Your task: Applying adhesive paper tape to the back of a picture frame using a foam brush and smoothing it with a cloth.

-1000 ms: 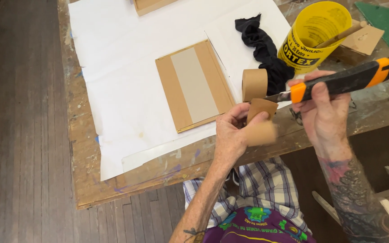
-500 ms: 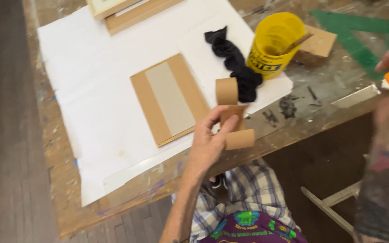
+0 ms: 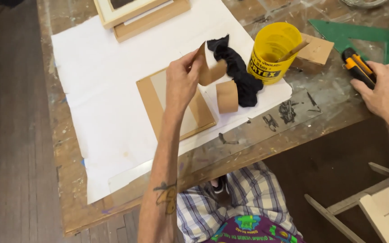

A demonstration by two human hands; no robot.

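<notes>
On the paint-stained worktable [image 3: 293,130] lies a large white sheet [image 3: 109,99] with a flat brown board [image 3: 158,101] on it. Right of these: green set square [image 3: 361,38], yellow tub [image 3: 273,51], black rag [image 3: 239,74]. Left hand [image 3: 183,83] is raised over the board, thumb and fingertips [image 3: 197,62] pinched on the edge of a curled brown paper strip [image 3: 212,67], which hangs to their right. A second brown roll [image 3: 227,96] stands just below, apart. Right hand [image 3: 386,94] rests on the black-and-orange utility knife [image 3: 359,67]; fingers appear loosely laid over it, grip unclear.
</notes>
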